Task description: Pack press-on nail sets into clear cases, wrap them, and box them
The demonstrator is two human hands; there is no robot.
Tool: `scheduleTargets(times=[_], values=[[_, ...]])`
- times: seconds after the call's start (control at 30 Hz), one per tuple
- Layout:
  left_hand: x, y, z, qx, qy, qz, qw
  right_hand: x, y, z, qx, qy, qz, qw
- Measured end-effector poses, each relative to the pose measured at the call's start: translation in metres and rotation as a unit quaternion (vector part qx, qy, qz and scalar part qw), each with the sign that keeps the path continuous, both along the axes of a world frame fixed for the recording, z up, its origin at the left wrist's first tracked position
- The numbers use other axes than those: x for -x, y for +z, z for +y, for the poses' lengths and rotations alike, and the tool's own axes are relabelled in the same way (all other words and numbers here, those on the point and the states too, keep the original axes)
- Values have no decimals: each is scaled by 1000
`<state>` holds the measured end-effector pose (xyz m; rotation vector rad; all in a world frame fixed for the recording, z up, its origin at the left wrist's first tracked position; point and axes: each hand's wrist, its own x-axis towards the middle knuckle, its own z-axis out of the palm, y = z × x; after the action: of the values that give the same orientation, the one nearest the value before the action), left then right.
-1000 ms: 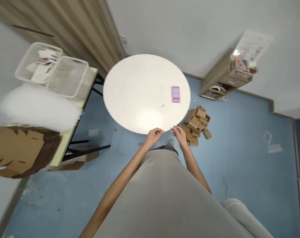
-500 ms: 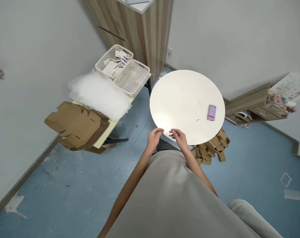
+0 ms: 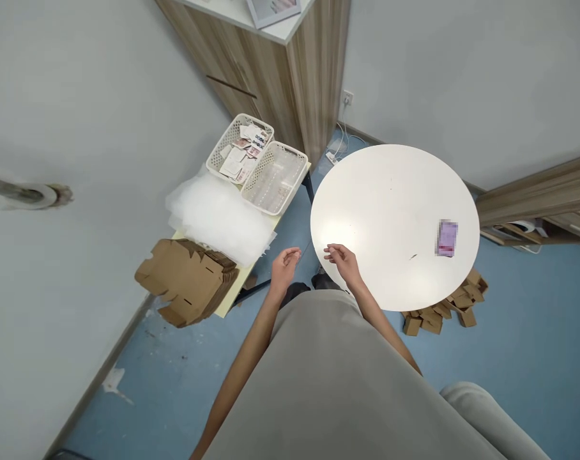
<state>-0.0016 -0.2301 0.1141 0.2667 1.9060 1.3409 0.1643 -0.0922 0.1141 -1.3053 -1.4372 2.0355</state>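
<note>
Both hands are held in the air in front of my body, a gap between them. My left hand (image 3: 285, 269) is over the blue floor, between the two tables; its fingers are loosely bent and nothing shows in them. My right hand (image 3: 345, 263) hovers over the near left edge of the round white table (image 3: 381, 191), fingers slightly apart and holding nothing visible. A small purple packet (image 3: 447, 238), blurred into squares, lies on the right side of that table.
Flat cardboard box blanks (image 3: 184, 281) are stacked on the left table (image 3: 232, 297). Beside them lie translucent white sheets (image 3: 223, 214), a basket (image 3: 218, 150) of cards and a second white basket (image 3: 297, 169). Small brown boxes (image 3: 434, 319) lie by the round table. A wooden cabinet (image 3: 271, 89) stands behind.
My view has turned left, so the tables appear further right and lower. My hands have moved further apart, the left one leftward. Neither has taken hold of anything visible.
</note>
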Motion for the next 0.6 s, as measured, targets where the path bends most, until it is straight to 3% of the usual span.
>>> scheduleTargets(times=[0.2, 0.33, 0.5, 0.6], values=[[61, -19, 14, 25, 10, 46, 999, 17, 0, 18, 16, -4, -25, 1000], [115, -34, 35, 59, -8, 75, 995, 19, 7, 22, 22, -35, -45, 998], [187, -55, 88, 88, -107, 168, 976, 26, 14, 21, 12, -103, -77, 992], [225, -64, 124, 101, -196, 261, 940, 39, 21, 16, 10, -152, -96, 984]])
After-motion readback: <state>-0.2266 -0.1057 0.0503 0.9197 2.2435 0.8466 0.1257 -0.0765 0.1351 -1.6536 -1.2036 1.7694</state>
